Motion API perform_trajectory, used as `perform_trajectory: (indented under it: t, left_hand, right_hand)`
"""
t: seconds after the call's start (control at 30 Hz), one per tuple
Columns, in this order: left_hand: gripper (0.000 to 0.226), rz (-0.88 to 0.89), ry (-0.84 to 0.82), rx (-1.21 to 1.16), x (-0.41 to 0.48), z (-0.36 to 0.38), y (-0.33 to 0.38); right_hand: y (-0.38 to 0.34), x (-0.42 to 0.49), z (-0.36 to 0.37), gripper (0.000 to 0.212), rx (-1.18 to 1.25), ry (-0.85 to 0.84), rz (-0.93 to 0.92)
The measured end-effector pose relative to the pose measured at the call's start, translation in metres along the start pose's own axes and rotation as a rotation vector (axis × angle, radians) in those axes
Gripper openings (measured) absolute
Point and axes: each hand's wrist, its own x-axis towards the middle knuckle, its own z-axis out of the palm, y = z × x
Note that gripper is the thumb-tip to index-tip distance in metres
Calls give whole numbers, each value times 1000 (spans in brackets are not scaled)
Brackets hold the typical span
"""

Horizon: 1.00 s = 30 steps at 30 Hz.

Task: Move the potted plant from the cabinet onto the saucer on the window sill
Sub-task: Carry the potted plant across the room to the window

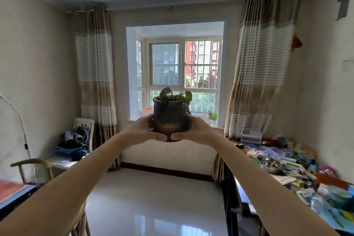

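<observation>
Beyond both hands, straight ahead, the bay window sill [134, 119] sits in a white recess flanked by striped curtains [95, 67]. Between the hands and that sill lies an open stretch of glossy floor [153, 197], clear down the middle. That lane looks like the natural path for carrying. Out to the right of the right hand, a dark-edged table [241, 197] heaped with boxes and a steel bowl [270, 163] narrows the way. To the left of the left hand stands a chair piled with clothes [74, 140], set back against the wall.

The sill carries small clutter at both ends, seen just past the pot's sides. The saucer cannot be made out; the pot hides the middle of the ledge, so the landing spot will need checking on approach.

The potted plant [170, 119] is off the cabinet and in the air, upright, held at arm's length in line with the window. The left hand [142, 129] and right hand [195, 129] cup its bulging lower body from opposite sides, with the thumb tips nearly meeting at the front under the base. Gripping low on both sides likely keeps the pot level, so soil stays in and the drooping leaves [165, 93] go untouched.
</observation>
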Motion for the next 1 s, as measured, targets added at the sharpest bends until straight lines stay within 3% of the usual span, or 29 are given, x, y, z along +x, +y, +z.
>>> perform_trajectory:
  t: [0.27,0.6,1.0]
  left_hand:
    - [71,15,45,-4,84,7,-9]
    - [83,44,31,-35,187,4,-48]
    - [79,115,-37,-81,325,-38,-120]
  right_hand:
    - [47,70,-41,60,-3,-6,-49]
    - [101,149,-60,68,-38,11,-45]
    - [154,269,-55,80,-42,116,23]
